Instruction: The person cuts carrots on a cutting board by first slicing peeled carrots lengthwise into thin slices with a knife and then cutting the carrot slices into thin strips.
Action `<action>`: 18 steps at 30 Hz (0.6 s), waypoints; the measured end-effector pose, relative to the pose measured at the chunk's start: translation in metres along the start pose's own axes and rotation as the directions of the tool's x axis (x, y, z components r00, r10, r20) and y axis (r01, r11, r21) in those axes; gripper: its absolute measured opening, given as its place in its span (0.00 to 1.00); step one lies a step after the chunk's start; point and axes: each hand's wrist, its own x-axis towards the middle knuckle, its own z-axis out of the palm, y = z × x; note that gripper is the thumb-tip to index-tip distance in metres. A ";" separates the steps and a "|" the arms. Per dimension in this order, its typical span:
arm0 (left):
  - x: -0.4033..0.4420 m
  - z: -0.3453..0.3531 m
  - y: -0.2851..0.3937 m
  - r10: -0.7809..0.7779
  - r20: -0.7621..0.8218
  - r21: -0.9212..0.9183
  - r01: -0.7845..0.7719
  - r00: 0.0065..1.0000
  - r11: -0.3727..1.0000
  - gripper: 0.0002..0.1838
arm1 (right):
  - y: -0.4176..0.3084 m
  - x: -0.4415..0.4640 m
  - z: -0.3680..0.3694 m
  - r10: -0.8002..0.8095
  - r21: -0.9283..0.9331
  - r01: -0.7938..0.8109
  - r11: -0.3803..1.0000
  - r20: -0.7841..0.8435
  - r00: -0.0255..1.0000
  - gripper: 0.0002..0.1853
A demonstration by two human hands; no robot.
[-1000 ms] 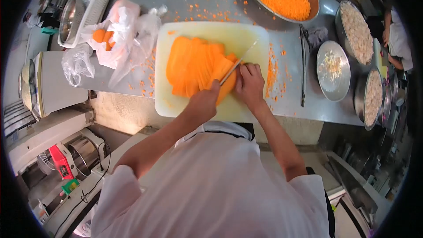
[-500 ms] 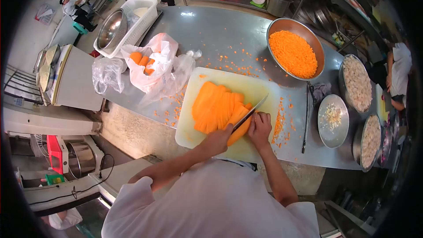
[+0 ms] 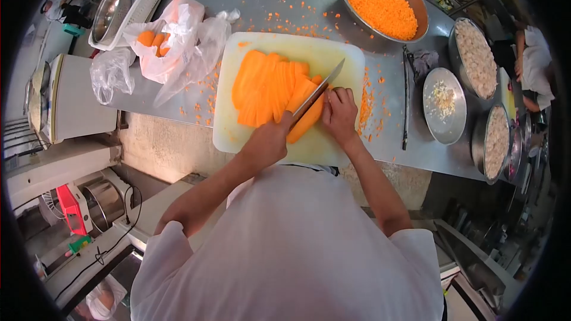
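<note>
My left hand (image 3: 266, 142) is closed round the handle of a knife (image 3: 313, 98), whose blade points up and to the right over a thick orange carrot piece (image 3: 308, 122). Against the right side of that carrot, my right hand (image 3: 341, 113) presses with curled fingers, close to the blade. Both are above a pale cutting board (image 3: 231, 139). Long, flat carrot slices (image 3: 262, 92) lie overlapping on the board, left of the knife.
A metal bowl of chopped carrot (image 3: 380, 9) stands at the back right. Further right are a smaller bowl (image 3: 445, 107) and bowls of pale food (image 3: 476, 59). Plastic bags (image 3: 169, 41) and a white basket (image 3: 140, 9) are left. Another person's arm (image 3: 519, 53) shows far right.
The camera view has tilted down, so the board appears higher and further left than half a second ago. My left hand still has the knife, and my right hand stays at the carrot.
</note>
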 end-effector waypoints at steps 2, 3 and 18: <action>-0.012 -0.018 0.014 -0.010 0.011 -0.010 0.010 1.000 1.000 0.20 | 0.001 0.000 -0.001 -0.013 -0.006 0.013 1.000 0.002 1.000 0.12; -0.022 -0.023 0.019 0.003 0.007 -0.005 -0.003 1.000 1.000 0.17 | 0.000 0.001 -0.001 -0.007 -0.002 0.007 1.000 0.006 1.000 0.12; 0.042 0.027 0.002 0.107 -0.099 0.054 -0.102 0.989 0.993 0.21 | 0.004 -0.002 0.006 -0.021 0.038 0.023 0.999 -0.038 0.999 0.14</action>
